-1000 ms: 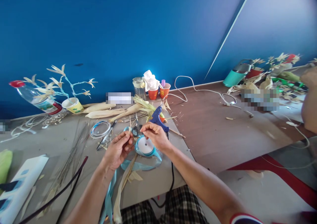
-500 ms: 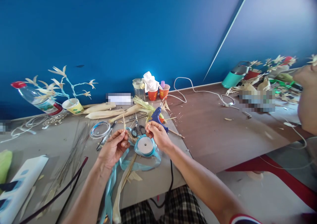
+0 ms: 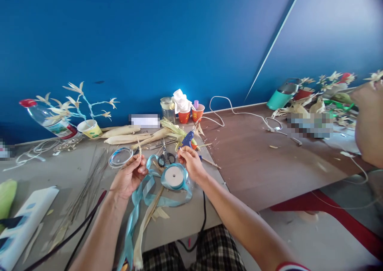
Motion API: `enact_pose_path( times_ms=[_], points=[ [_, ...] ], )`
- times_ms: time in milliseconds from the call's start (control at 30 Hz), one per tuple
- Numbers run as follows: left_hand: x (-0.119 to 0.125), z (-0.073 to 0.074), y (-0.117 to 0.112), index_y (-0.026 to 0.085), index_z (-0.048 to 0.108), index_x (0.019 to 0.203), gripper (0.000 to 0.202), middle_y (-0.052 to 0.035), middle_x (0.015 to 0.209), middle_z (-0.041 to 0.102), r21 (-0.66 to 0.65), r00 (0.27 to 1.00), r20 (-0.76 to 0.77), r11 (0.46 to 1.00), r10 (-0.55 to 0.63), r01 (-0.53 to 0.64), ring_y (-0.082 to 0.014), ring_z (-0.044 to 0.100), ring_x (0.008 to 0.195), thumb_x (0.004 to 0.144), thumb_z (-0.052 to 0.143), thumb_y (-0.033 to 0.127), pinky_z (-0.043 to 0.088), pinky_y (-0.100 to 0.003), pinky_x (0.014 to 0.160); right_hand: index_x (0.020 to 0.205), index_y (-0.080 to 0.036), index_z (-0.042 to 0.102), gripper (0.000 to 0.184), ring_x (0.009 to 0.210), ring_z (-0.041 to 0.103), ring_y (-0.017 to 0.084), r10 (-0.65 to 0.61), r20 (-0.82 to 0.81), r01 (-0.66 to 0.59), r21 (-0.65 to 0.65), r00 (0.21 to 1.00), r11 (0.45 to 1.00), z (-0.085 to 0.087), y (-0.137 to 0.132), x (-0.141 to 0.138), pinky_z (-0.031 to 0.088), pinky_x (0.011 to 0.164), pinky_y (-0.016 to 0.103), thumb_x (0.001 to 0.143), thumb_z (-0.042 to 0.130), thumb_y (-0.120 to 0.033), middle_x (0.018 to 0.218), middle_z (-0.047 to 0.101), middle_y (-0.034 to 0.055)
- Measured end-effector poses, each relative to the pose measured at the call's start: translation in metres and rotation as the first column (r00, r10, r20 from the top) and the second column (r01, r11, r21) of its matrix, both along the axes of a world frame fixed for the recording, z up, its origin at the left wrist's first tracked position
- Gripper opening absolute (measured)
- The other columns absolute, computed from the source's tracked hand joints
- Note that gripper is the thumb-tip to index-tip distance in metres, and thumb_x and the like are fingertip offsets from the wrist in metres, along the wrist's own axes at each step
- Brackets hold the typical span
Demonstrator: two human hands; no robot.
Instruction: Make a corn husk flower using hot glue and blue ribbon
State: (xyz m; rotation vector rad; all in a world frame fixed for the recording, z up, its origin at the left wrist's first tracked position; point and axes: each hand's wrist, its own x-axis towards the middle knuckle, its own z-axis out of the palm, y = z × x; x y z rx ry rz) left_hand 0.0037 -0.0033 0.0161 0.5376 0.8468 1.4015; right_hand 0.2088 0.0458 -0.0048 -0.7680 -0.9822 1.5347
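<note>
Flower spray (image 3: 86,104) in paper cup (image 3: 90,129), mid-left, looks done; pale strip (image 3: 139,146) pinched in L hand (image 3: 127,177), ctr, apparently unattached; R hand (image 3: 191,163) fingertips closed, contents unclear.

We stretch our left forearm (image 3: 100,223) and right forearm (image 3: 239,215) forward, bare | our left hand (image 3: 125,179): thumb and fingers (image 3: 140,168) pinched, wrist bent slightly | our right hand (image 3: 193,165): fingertips (image 3: 181,153) drawn together, back upward | we hold both hands apart, roughly level
</note>
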Motion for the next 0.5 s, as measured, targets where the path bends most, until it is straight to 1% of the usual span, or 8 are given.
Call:
enact_pose_path(
  times_ms=[100,200,333,500],
  points=[
    [-0.001,-0.002,0.001,0.012,0.065,0.078,0.010,0.0004,0.064,0.054,0.003,1.000,0.003,1.000,0.012,-0.012,-0.0037,0.046,0.049,0.069,0.069,0.011,0.041,-0.016,0.046,0.063,-0.018,0.049,0.005,0.050,0.038,0.007,0.015,0.062,-0.019,0.063,0.998,0.998,-0.003,0.001,0.001,0.027,0.049,0.022,0.064,0.050,-0.022,0.056,0.045,-0.0051],
    [-0.001,-0.004,0.002,0.012,0.064,0.077,0.009,0.0002,0.064,0.055,-0.004,0.999,0.001,0.999,0.033,-0.033,-0.0037,0.046,0.048,0.069,0.069,0.010,0.041,-0.015,0.046,0.070,-0.017,0.052,0.011,0.052,0.040,0.008,0.027,0.119,-0.040,0.113,0.993,0.993,-0.005,0.002,0.001,0.029,0.050,0.021,0.059,0.050,-0.019,0.062,0.048,-0.0044],
    [-0.002,-0.007,0.003,0.013,0.064,0.076,0.008,0.0001,0.064,0.056,-0.014,0.999,0.003,0.999,0.039,-0.039,-0.0043,0.046,0.048,0.070,0.068,0.010,0.042,-0.016,0.046,0.071,-0.017,0.054,0.010,0.049,0.039,0.008,0.025,0.160,-0.041,0.098,0.987,0.994,-0.006,0.003,0.000,0.030,0.048,0.022,0.064,0.053,-0.023,0.058,0.047,-0.0045],
    [-0.004,-0.011,0.006,0.012,0.063,0.075,0.006,-0.0007,0.065,0.056,-0.010,0.999,-0.008,0.999,0.036,-0.036,-0.0044,0.047,0.048,0.071,0.067,0.011,0.043,-0.016,0.046,0.075,-0.016,0.058,0.014,0.047,0.039,0.007,0.061,0.122,-0.074,0.106,0.991,0.992,-0.008,0.004,-0.001,0.031,0.049,0.022,0.070,0.058,-0.029,0.053,0.046,-0.0053]
  ],
)
